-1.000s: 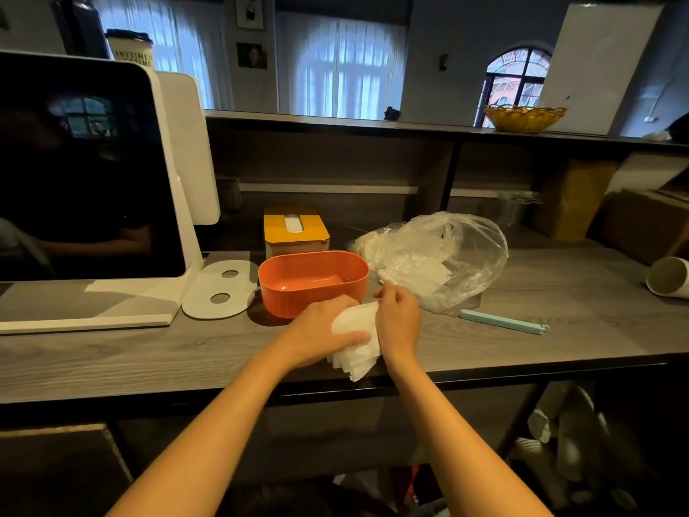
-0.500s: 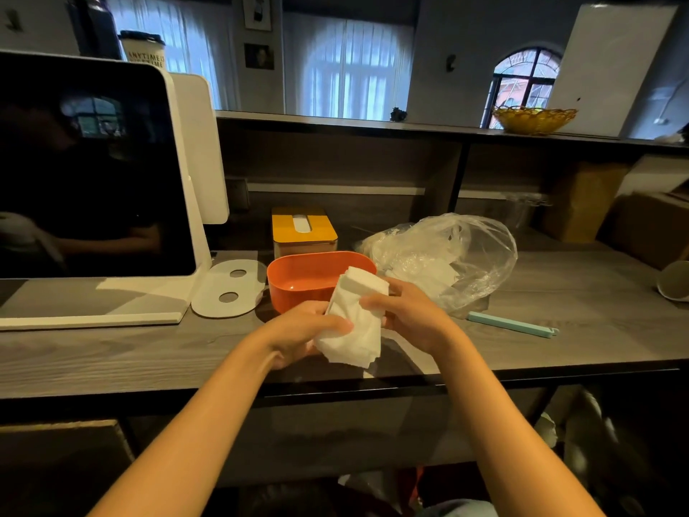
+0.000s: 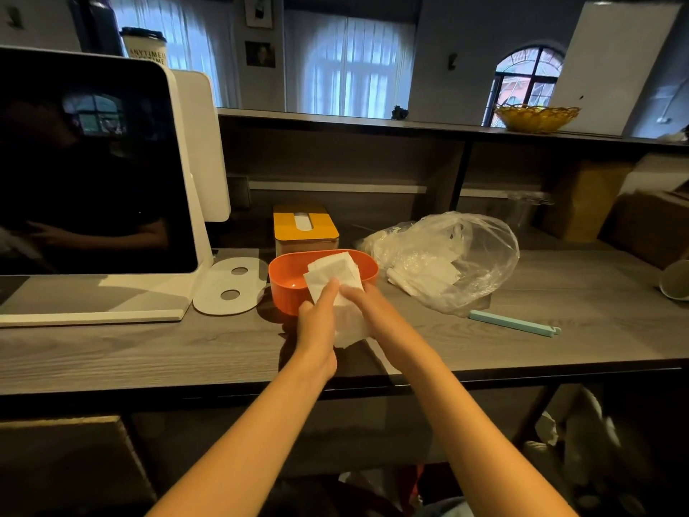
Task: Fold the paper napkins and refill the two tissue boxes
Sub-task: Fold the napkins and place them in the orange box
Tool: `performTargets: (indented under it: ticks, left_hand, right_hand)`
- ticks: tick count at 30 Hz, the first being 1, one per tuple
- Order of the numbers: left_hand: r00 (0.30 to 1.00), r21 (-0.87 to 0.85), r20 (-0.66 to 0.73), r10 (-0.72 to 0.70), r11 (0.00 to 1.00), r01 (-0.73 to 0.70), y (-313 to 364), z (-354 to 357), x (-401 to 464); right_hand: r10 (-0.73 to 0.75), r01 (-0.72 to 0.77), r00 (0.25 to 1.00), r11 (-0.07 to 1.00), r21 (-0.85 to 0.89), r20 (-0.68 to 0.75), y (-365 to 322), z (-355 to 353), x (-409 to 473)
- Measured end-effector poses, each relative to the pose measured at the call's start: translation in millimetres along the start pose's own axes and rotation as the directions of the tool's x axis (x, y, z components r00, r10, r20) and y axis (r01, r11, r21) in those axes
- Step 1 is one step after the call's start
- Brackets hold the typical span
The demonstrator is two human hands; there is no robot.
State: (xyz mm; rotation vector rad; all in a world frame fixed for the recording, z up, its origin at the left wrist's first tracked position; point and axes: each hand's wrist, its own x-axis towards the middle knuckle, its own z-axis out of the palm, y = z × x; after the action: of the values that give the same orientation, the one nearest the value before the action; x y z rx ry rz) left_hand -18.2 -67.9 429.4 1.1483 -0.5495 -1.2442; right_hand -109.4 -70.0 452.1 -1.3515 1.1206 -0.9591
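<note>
A person's two hands hold a stack of white paper napkins [image 3: 337, 289] at the front rim of an open orange tissue box [image 3: 289, 283] on a grey wood-grain bench [image 3: 112, 352]. The left hand [image 3: 317, 322] grips the stack from its left side, one finger laid straight up across the top sheet; the right hand [image 3: 367, 305] presses against the stack's right edge, its fingers wrapped around the paper. The upper end of the stack tilts over the box opening while the lower end hangs in front of the box, above the bench.

Directly behind the orange box stands a second tissue box with a yellow lid [image 3: 305, 225], its slot showing white. To the right lies a clear plastic bag [image 3: 466, 255] with more white napkins inside, and near its front edge a pale blue sealing clip [image 3: 514, 322] rests on the bench. Left of the orange box lies a flat white lid with two holes [image 3: 229, 289], beside the white base of a dark-screened monitor [image 3: 93, 166]. A yellow woven basket [image 3: 537, 119] sits on the upper shelf, and a takeaway cup [image 3: 143, 46] stands behind the monitor.
</note>
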Motion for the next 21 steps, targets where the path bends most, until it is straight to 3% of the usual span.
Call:
performTargets:
  ticks: [6, 10, 13, 17, 21]
  left_hand:
    - [0.984, -0.097, 0.177, 0.009, 0.995, 0.008, 1, -17, 4]
    - [0.926, -0.015, 0.354, 0.132, 0.991, -0.136, 8, -39, 10]
    - [0.892, 0.096, 0.412, 0.187, 0.964, -0.246, 8, -49, 16]
    - [0.871, 0.331, 0.437, 0.224, 0.861, -0.387, 4, -46, 15]
    - [0.891, 0.433, 0.376, 0.253, 0.802, -0.411, -4, -31, 9]
  right_hand:
    - [0.012, 0.031, 0.986, 0.967, -0.252, 0.167, 1, -28, -9]
    - [-0.074, 0.128, 0.986, 0.908, -0.398, 0.148, -5, -51, -8]
    - [-0.172, 0.183, 0.983, 0.928, -0.326, 0.062, 2, -65, -3]
    - [-0.178, 0.174, 0.984, 0.959, -0.224, 0.001, 24, -67, -1]
    - [-0.156, 0.154, 0.988, 0.982, -0.110, -0.010, 41, -52, 1]
